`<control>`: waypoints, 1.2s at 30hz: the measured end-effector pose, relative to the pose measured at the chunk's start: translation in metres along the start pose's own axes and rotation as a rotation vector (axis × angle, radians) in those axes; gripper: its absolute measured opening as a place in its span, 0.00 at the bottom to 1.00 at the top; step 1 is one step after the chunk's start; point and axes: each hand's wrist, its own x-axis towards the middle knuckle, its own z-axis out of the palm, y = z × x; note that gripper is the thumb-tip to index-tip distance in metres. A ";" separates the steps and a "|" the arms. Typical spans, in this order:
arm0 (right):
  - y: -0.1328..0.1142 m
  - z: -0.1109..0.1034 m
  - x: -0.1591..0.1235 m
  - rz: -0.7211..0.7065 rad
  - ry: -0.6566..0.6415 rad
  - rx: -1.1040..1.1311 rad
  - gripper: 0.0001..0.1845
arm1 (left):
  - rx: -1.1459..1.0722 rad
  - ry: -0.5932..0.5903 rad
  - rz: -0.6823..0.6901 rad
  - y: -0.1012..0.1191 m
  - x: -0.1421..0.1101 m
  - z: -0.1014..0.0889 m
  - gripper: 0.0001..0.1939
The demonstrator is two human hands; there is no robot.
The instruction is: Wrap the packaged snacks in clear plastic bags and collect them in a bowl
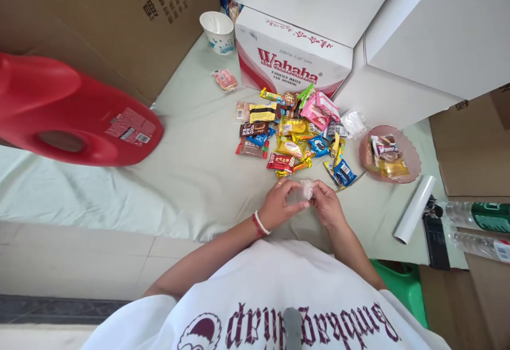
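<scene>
Between my hands, near the table's front edge, is a small crumpled piece of clear plastic (306, 189). My right hand (327, 205) pinches its right side between thumb and fingers. My left hand (279, 204) curves around the left side, with thumb and fingertips on the plastic. Just beyond lies a pile of wrapped snacks, with a red packet (281, 162), a yellow packet (292, 147) and a blue packet (345, 173) closest. Pink packets (316, 113) lie farther back, beside another crumpled clear plastic bag (354, 122).
A pink clear bowl (414, 160) with a few snacks stands right of the pile. Farther right are a white roll (415, 209), a black phone-like object (436, 242) and plastic bottles (488, 216). A Wahaha carton (295, 58), paper cup (218, 34) and large red jug (75, 111) border the table.
</scene>
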 end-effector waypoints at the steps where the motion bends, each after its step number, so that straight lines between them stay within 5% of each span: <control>1: 0.000 -0.001 -0.001 0.001 -0.026 -0.030 0.25 | -0.019 -0.009 -0.012 -0.004 0.002 0.003 0.18; 11: -0.020 -0.037 0.003 0.186 -0.191 0.067 0.28 | -0.442 -0.142 -0.288 -0.022 -0.021 -0.027 0.24; 16: -0.012 -0.030 0.001 -0.004 -0.033 -0.064 0.25 | -0.319 -0.102 -0.141 -0.010 -0.027 -0.032 0.19; 21: -0.006 -0.023 -0.003 0.026 -0.148 -0.169 0.31 | -0.192 -0.200 -0.015 0.003 -0.028 -0.037 0.08; 24: -0.004 -0.023 -0.006 0.003 -0.336 -0.216 0.25 | -0.108 -0.226 0.035 0.005 -0.024 -0.040 0.04; 27: 0.000 -0.021 -0.008 0.009 -0.389 -0.237 0.20 | -0.016 -0.057 0.054 0.002 -0.019 -0.044 0.04; 30: 0.007 -0.017 -0.009 0.016 -0.194 -0.161 0.21 | 0.048 0.331 -0.094 -0.004 -0.021 -0.047 0.09; 31: 0.009 -0.016 -0.009 0.013 -0.130 -0.132 0.21 | 0.022 0.373 -0.158 -0.005 -0.023 -0.046 0.10; 36: 0.012 -0.004 -0.017 -0.054 -0.024 -0.073 0.18 | -0.286 0.004 -0.324 0.000 -0.031 -0.026 0.20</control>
